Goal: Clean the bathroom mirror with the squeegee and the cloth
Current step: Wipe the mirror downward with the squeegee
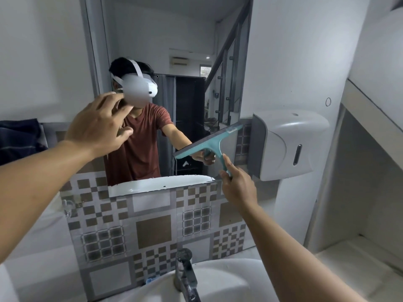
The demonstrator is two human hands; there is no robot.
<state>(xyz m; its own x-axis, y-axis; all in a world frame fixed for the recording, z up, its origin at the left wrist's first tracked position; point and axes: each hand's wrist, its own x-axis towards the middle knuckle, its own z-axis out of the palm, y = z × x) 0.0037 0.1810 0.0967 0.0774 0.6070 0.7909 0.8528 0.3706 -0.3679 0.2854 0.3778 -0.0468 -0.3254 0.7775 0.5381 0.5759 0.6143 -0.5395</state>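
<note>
The mirror [152, 29] hangs on the wall straight in front of the person. The right hand [238, 188] is raised before the mirror's lower right corner, its fingers and thumb curled round the lower end of the teal squeegee [209, 142] handle. The squeegee's blade lies against the glass near that corner, tilted so that its right end sits higher than its left.

The left hand [98, 125] is lifted in front of the mirror's left side, near its frame, fingers loosely spread and slightly bent, holding nothing.

Just right of the mirror a white dispenser [287, 144] is fixed to the wall. Below the mirror runs a band of patterned tiles [152, 232], and under those stand a chrome tap [185, 273] and a white basin [218, 280]. Left of the mirror, a dark blue fabric [19, 136] lies bunched; whether it is the cleaning cloth cannot be told.
</note>
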